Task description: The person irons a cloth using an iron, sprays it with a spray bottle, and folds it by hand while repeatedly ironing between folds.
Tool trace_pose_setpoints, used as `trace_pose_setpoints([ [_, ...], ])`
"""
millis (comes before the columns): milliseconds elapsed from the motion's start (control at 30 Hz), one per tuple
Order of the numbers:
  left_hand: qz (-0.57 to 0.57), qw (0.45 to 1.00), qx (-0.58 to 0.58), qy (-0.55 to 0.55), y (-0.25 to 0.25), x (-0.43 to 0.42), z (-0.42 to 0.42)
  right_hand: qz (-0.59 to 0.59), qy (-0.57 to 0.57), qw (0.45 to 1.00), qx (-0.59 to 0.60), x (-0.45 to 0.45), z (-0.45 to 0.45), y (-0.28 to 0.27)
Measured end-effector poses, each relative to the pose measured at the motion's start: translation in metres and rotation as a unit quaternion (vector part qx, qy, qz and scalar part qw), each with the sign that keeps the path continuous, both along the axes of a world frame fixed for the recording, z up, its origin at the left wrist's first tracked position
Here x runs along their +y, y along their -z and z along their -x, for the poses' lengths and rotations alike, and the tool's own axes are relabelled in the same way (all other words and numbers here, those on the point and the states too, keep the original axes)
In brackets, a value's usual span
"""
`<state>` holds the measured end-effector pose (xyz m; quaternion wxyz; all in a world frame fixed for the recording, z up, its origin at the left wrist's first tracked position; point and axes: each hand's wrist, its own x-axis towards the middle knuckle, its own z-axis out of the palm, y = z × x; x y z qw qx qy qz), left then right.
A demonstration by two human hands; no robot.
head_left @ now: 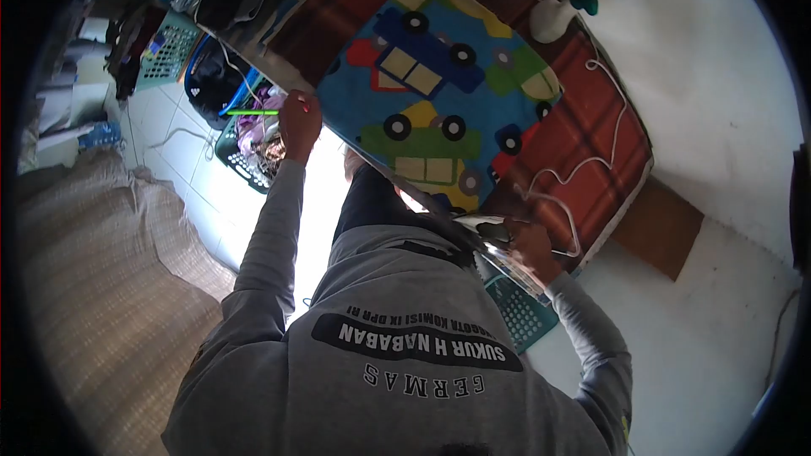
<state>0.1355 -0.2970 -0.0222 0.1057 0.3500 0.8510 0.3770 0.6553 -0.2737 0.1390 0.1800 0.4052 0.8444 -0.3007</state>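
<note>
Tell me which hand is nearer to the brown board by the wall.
Right. The right hand is across one corner of the red plaid cloth from the brown board; the left hand is farther off, beyond the vehicle-print cloth.

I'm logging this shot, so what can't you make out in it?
Head view:
- Whether the left hand grips the green stick: too small.
- What the right hand touches: blurred by shadow and glare.
- The near end of the white cord: lost behind that hand.
</note>
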Motion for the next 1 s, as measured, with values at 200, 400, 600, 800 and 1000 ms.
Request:
trace_pose_setpoints([
  [200,0.082,0.973,0.184,0.116,-0.033,0.030,-0.027,-0.127,0.131,0.978,0.102,-0.013,0.119,0.018],
  [400,0.029,0.972,0.172,0.155,-0.019,0.038,0.002,-0.119,0.099,0.974,0.166,-0.025,0.190,0.031],
  [600,0.118,0.960,0.129,0.220,-0.020,0.045,0.021,-0.123,0.118,0.978,0.123,-0.024,0.145,0.026],
  [800,-0.011,0.928,0.123,0.352,-0.068,0.175,0.015,-0.120,0.255,0.956,0.084,0.044,0.163,-0.010],
  [1000,-0.067,0.830,0.088,0.546,-0.070,0.357,0.009,-0.178,0.342,0.920,0.063,0.114,0.195,0.022],
])
